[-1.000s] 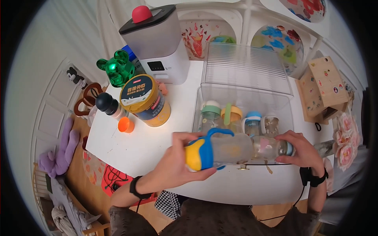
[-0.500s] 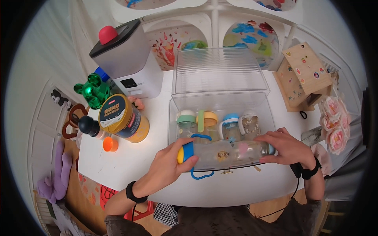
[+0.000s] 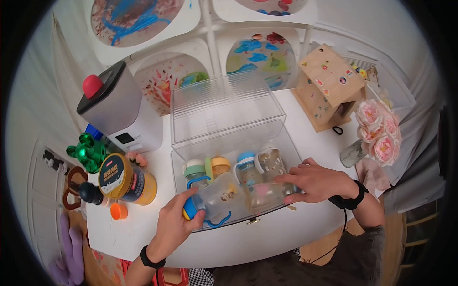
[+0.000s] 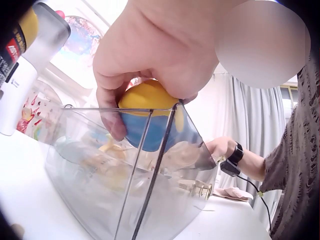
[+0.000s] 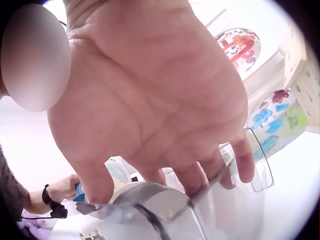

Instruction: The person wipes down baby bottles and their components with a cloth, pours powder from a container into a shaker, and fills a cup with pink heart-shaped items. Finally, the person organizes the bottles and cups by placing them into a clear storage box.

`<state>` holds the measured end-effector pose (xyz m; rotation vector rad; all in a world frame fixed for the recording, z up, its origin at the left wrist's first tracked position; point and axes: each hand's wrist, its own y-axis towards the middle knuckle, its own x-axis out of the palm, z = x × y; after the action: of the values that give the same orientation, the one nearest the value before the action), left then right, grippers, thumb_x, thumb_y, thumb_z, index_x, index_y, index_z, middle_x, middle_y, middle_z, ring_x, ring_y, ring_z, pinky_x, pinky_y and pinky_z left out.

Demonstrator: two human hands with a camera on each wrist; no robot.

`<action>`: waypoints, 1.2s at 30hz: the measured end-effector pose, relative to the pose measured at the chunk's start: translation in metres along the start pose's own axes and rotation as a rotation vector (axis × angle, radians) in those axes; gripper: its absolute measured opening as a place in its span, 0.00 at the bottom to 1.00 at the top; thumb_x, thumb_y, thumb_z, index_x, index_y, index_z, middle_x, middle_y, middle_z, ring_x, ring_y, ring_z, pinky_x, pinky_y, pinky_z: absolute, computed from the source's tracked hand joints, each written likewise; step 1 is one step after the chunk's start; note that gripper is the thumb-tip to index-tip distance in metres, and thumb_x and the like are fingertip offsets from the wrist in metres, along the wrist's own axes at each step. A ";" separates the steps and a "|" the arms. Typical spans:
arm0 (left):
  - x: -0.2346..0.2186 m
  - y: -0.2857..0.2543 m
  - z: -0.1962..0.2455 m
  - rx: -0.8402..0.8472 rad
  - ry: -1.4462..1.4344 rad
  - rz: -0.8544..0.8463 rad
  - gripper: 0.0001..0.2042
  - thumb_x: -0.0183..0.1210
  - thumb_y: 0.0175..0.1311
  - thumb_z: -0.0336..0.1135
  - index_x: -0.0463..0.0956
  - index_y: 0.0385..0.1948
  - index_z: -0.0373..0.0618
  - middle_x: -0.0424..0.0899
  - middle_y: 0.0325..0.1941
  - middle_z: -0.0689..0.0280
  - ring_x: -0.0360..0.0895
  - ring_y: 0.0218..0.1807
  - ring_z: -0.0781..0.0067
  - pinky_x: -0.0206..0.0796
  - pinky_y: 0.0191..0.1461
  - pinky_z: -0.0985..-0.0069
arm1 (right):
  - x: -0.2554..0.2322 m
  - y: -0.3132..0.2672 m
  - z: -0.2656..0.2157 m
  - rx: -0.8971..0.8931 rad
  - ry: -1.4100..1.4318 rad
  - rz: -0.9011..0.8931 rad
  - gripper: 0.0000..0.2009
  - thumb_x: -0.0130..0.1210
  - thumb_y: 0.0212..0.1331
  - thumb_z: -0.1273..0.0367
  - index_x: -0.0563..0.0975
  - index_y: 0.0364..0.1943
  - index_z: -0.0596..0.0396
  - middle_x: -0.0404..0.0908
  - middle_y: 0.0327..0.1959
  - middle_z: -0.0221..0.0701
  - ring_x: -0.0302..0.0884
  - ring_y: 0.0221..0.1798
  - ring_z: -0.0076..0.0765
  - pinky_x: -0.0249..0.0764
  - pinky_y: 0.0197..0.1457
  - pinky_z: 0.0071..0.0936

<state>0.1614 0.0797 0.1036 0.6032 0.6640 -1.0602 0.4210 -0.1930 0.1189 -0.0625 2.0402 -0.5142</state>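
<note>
My left hand [image 3: 174, 221] grips the blue-and-yellow lid [image 3: 192, 209] of a cloudy bottle [image 3: 220, 190] with blue handles, tilted at the front of the clear box [image 3: 191, 151]. In the left wrist view, fingers and thumb hold the lid [image 4: 150, 100] by the box corner. The right hand [image 3: 324, 181] has thumb and fingers around the end of a clear bottle [image 3: 262, 194] lying sideways. Its rounded end [image 5: 150, 197] shows beneath the palm in the right wrist view. Behind stand bottles with green [image 3: 194, 168], yellow [image 3: 219, 164] and blue [image 3: 246, 157] tops, and a patterned one [image 3: 272, 162].
The box's ribbed lid [image 3: 226, 107] stands raised behind it. To the left are a grey-and-white appliance [image 3: 126, 112], a yellow tub [image 3: 129, 181], a green bear figure [image 3: 88, 152] and an orange cup [image 3: 119, 211]. Rightward are a wooden house [image 3: 329, 86] and pink flowers [image 3: 379, 131].
The head view has swung right. Both hands have lowered the two bottles into the box's front; the blue-handled bottle now slants, its lid end nearer the body.
</note>
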 end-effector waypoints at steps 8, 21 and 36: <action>0.005 0.001 -0.002 0.033 -0.027 -0.048 0.28 0.62 0.66 0.53 0.74 0.59 0.40 0.85 0.39 0.48 0.84 0.38 0.53 0.74 0.44 0.67 | 0.009 0.001 0.001 -0.026 -0.255 0.007 0.33 0.55 0.69 0.51 0.62 0.75 0.42 0.78 0.49 0.43 0.78 0.52 0.50 0.62 0.60 0.44; 0.010 -0.001 -0.009 0.063 -0.032 0.032 0.27 0.58 0.71 0.53 0.72 0.61 0.39 0.84 0.42 0.49 0.84 0.39 0.58 0.74 0.46 0.70 | 0.006 0.020 -0.043 -0.213 -0.027 0.155 0.31 0.54 0.70 0.53 0.62 0.74 0.46 0.77 0.50 0.44 0.80 0.49 0.59 0.73 0.54 0.47; -0.022 0.042 0.025 -0.059 -0.133 -0.118 0.20 0.52 0.78 0.46 0.69 0.64 0.45 0.85 0.36 0.55 0.85 0.40 0.60 0.72 0.46 0.73 | -0.022 0.014 -0.042 -0.289 -0.070 0.036 0.40 0.54 0.71 0.55 0.48 0.78 0.57 0.69 0.66 0.47 0.73 0.58 0.62 0.70 0.62 0.46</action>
<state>0.1973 0.0898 0.1413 0.4421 0.6180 -1.1759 0.3993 -0.1610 0.1497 -0.2136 2.0300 -0.1898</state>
